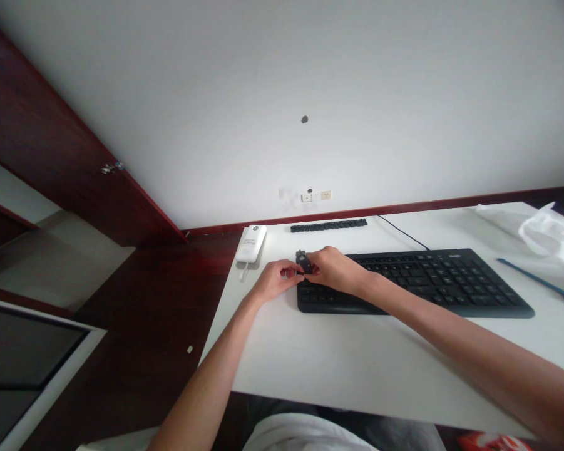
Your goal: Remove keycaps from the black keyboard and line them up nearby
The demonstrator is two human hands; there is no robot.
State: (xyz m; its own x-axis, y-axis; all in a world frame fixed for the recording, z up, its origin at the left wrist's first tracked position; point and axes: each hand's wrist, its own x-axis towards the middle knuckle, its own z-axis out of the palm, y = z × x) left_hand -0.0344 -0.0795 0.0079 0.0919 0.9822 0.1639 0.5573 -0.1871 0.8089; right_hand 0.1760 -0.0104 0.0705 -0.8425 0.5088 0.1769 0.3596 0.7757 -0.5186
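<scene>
A black keyboard [451,285] lies on the white table, its cable running to the back edge. Over its left end, my right hand [331,268] is closed on a small dark grey block [303,260] with an uneven top; its exact kind is unclear. My left hand [278,279] meets it from the left, thumb and fingertips pinched together close to the block's lower part. Whatever lies between those left fingertips is too small to make out. Both hands are beside the keyboard's left edge, and my right forearm crosses over its front side.
A row of black key-like pieces [328,225] lies along the table's back edge. At the left corner rests a white handset-like device [251,244] with a strap. On the right are a blue strip [538,279] and a crumpled white plastic bag [549,232]. Wall sockets [316,196] sit behind.
</scene>
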